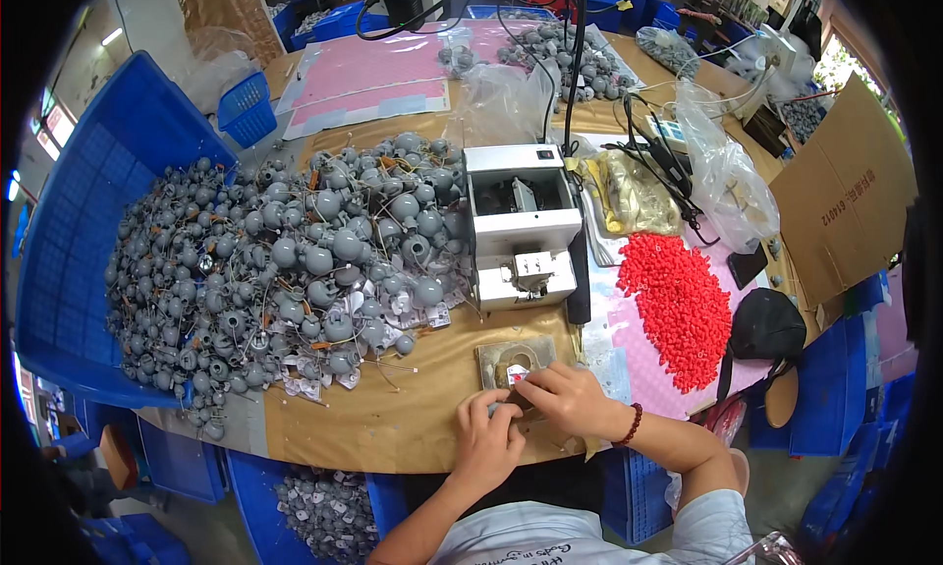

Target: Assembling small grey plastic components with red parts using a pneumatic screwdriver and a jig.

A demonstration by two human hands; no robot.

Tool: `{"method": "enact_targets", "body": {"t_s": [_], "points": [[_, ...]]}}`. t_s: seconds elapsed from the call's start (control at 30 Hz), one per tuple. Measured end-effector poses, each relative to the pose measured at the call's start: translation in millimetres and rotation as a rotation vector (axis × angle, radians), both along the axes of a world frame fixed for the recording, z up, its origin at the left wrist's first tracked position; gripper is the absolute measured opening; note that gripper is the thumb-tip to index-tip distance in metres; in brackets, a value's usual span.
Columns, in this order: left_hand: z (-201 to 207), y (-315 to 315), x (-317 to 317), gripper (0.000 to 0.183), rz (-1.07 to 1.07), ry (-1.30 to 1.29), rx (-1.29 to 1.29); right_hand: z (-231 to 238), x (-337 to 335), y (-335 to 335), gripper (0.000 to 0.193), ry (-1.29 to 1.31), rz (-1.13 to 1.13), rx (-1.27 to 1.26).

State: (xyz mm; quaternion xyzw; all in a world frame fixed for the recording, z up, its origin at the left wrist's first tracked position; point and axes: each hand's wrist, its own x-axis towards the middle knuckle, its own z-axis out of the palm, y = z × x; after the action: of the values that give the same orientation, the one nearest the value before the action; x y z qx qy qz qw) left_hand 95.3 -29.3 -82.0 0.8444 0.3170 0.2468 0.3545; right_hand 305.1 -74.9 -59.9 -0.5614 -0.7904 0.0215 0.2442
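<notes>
Small grey part (499,404), pinched between our left hand (484,445) and right hand (568,396), at near table edge.
Both hands closed on it over our square metal plate (513,357); grey round-headed parts (295,260) heaped left, red pellets (680,305) right.

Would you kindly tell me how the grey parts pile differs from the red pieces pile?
The grey parts pile is wide, with round bulbs and wire leads, spilling from a blue crate. The red pieces pile is smaller, of tiny pieces on a pink sheet. Both lie loose on the bench.

We see a heap of red caps (678,305), a black pouch (766,326) and a cardboard box (845,197) at right.
</notes>
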Motion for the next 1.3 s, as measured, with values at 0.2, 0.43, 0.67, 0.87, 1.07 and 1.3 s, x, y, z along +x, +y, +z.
{"method": "enact_targets", "body": {"t_s": [0.2, 0.43, 0.67, 0.87, 1.07, 1.3], "points": [[2, 7, 5, 0.030, 0.051, -0.004, -0.043, -9, 3, 10, 0.036, -0.051, -0.005, 0.002], [-2, 13, 10, 0.031, 0.052, -0.042, -0.046, -4, 2, 11, 0.031, -0.108, -0.011, -0.065], [2, 23, 14, 0.039, 0.046, -0.063, -0.008, 1, 1, 12, 0.032, -0.155, 0.000, -0.127], [3, 35, 11, 0.045, 0.035, -0.027, 0.026, 4, 6, 11, 0.033, -0.236, 0.105, -0.147], [9, 37, 10, 0.044, 0.045, -0.013, -0.037, -2, 13, 14, 0.018, -0.252, 0.228, -0.102], [9, 24, 15, 0.046, 0.044, 0.148, 0.276, -9, 13, 3, 0.024, -0.164, 0.127, -0.114]]}}
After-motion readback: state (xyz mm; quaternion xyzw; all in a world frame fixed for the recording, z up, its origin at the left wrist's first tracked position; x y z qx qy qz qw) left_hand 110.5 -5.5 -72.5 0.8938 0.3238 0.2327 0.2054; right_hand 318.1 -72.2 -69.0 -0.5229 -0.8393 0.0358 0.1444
